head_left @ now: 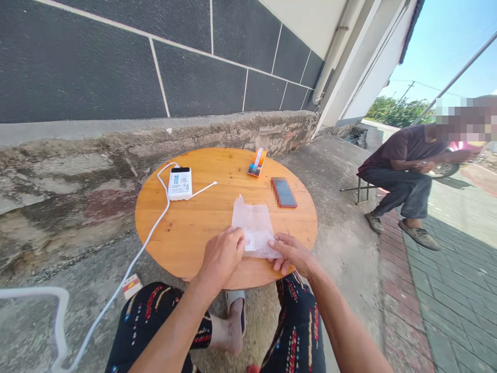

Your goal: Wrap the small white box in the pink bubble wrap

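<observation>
A translucent sheet of bubble wrap (254, 213) lies on the round wooden table (194, 233) close to its near edge. Its near part is folded over a small flat white item (251, 241) with a faint reddish mark; the exact kind of item is unclear. My left hand (222, 258) is closed at the left side of the fold, fingers curled under and partly hidden. On the other side, my right hand (290, 254) pinches the right end of the wrap, thumb on top and the other fingers below.
A white power bank (180, 184) with cables stands at the back left. An orange tape dispenser (257, 162) and a phone (283, 192) lie farther back. A small box (132, 286) is on the ground. At right, another person (411, 160) sits on a stool.
</observation>
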Demonstrator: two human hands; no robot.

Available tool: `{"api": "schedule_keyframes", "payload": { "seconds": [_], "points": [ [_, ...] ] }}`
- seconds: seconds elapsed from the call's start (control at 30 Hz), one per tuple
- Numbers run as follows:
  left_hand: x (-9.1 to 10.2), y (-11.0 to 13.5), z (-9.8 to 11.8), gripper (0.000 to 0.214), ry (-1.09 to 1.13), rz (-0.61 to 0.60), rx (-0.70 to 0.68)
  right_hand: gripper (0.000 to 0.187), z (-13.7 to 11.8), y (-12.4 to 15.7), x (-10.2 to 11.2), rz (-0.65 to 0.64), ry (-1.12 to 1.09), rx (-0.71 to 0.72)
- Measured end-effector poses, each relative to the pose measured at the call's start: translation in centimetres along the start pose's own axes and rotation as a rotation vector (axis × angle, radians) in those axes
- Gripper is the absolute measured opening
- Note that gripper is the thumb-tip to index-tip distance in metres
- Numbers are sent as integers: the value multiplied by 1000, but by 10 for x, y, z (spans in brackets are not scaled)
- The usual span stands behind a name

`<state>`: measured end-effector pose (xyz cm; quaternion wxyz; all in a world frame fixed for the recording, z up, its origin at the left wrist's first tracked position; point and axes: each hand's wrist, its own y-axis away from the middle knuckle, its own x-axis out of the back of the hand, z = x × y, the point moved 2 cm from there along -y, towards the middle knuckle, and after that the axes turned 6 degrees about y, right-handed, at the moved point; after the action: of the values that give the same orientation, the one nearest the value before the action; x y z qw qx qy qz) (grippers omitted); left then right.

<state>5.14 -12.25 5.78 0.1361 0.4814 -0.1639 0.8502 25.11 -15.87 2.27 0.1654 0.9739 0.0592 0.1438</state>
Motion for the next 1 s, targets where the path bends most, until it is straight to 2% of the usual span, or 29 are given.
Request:
{"api": "schedule_keyframes", "payload": {
  "seconds": [0.2,0.47,0.73,0.83,1.0],
  "points": [
    [0,0,2,18,-10,-10,14,35,-2,-4,2,-53,-122,41],
    [0,0,1,19,-31,-10,25,40,-6,-11,-1,-11,-11,75],
    [1,0,4,19,-56,-26,41,36,10,-24,-5,212,121,156],
    [1,0,5,19,-68,-26,41,32,11,-25,-8,287,256,145],
    [1,0,5,18,-81,-29,38,34,1,-25,-14,477,577,208]
  ]
}}
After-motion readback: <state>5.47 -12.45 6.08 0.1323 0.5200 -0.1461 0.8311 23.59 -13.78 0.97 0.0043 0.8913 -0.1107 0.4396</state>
